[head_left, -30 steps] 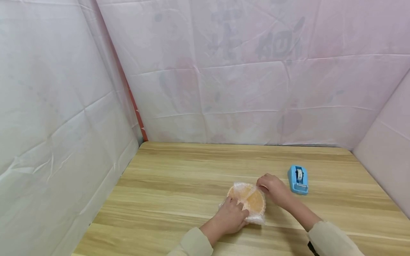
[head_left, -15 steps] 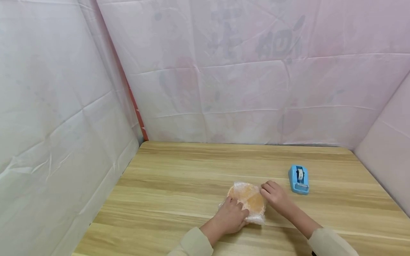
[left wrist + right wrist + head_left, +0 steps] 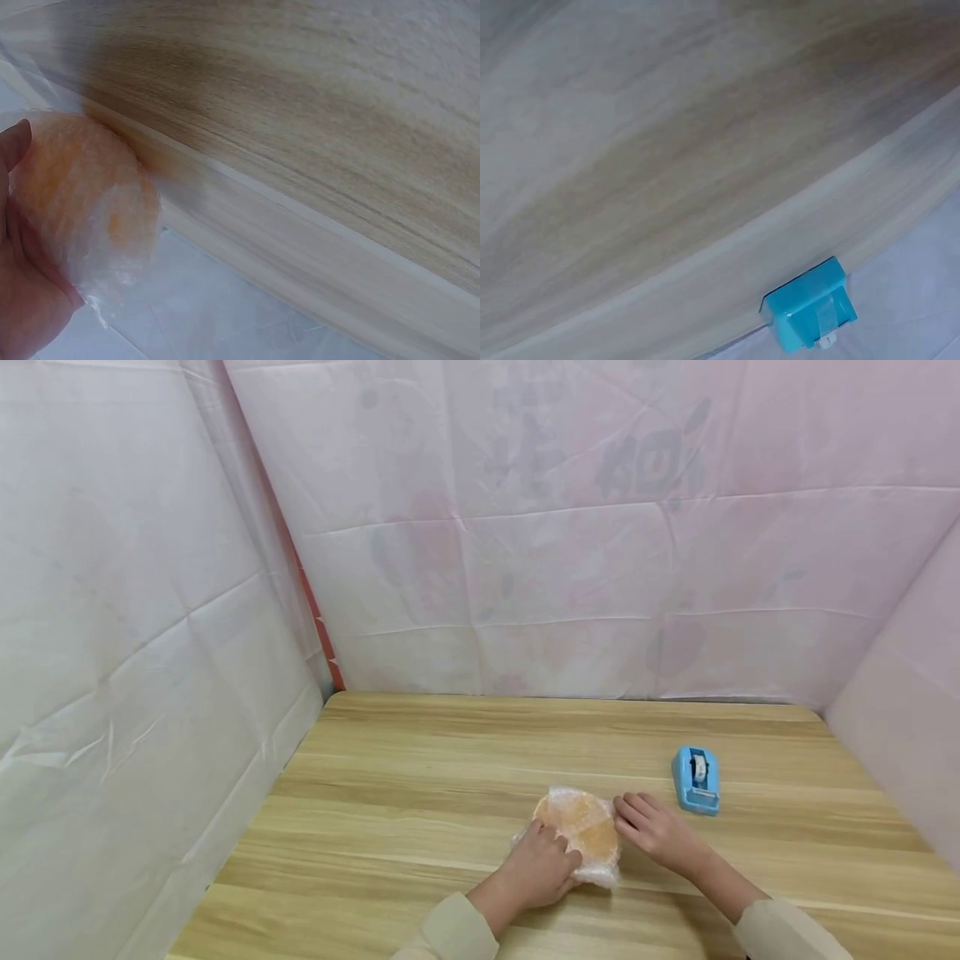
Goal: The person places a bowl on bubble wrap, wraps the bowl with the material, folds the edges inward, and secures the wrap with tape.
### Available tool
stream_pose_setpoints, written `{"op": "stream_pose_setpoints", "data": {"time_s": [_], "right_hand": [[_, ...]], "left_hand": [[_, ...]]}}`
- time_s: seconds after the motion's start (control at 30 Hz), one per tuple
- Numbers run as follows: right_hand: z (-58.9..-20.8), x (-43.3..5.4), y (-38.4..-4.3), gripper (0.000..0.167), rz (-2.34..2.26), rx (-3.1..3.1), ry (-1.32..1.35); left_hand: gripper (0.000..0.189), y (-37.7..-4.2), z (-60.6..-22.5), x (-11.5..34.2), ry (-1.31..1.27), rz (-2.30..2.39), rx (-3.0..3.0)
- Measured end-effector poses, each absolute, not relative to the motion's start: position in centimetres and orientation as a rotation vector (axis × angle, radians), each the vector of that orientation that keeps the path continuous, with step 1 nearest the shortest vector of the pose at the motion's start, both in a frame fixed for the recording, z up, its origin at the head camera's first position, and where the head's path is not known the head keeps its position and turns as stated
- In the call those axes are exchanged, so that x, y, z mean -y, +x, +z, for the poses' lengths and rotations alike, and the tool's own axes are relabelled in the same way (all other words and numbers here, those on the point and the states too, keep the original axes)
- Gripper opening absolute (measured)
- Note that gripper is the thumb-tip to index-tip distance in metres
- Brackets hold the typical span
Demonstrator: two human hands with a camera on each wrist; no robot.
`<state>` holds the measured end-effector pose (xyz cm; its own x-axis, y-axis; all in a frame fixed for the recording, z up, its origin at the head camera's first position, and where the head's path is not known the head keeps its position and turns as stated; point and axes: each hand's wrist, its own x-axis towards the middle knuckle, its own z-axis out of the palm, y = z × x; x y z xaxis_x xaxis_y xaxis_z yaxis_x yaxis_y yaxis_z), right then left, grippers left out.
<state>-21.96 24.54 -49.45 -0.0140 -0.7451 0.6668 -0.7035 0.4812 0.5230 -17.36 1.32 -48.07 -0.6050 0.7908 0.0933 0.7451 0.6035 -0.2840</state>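
A round orange disc (image 3: 601, 842) wrapped in clear bubble wrap (image 3: 597, 872) lies on the table, and what it is cannot be told through the wrap. My left hand (image 3: 538, 868) grips its near left side, with bent fingers on top. The left wrist view shows the left hand (image 3: 30, 292) around one side of the wrapped orange disc (image 3: 75, 161). At the upper right edge of the wrap, my right hand (image 3: 660, 833) pinches the film, its fingertips partly hidden. The right wrist view does not show that hand.
A blue tape dispenser (image 3: 697, 781) with a roll of tape stands right of the hands, also visible in the right wrist view as a blue dispenser (image 3: 810, 304). Pale cloth sheets (image 3: 562, 568) hang behind and beside the wooden table (image 3: 405, 760).
My right hand has shifted slightly right and toward me along the wrap's edge. The left hand and the wrapped disc have stayed where they were.
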Motion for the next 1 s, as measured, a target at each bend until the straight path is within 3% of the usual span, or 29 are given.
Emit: {"op": "stream_pose_setpoints", "data": {"time_s": [0.23, 0.57, 0.73, 1.0], "right_hand": [[-50.4, -25.1, -21.3, 0.043, -0.004, 1.858, 1.152], [-49.8, -25.7, -20.3, 0.044, 0.555, 2.004, 0.78], [-48.9, -27.5, -20.2, 0.019, 0.722, 2.002, 0.451], [-48.7, -30.3, -19.8, 0.02, 1.007, 2.113, -0.219]], "left_hand": [[0.023, -17.7, -48.3, -1.3, -1.307, 0.322, 2.574], [0.023, -17.6, -48.0, -1.3, -1.322, 0.355, 2.55], [0.023, -17.6, -48.0, -1.3, -1.324, 0.355, 2.556], [0.024, -17.6, -47.9, -1.3, -1.32, 0.339, 2.555]]}}
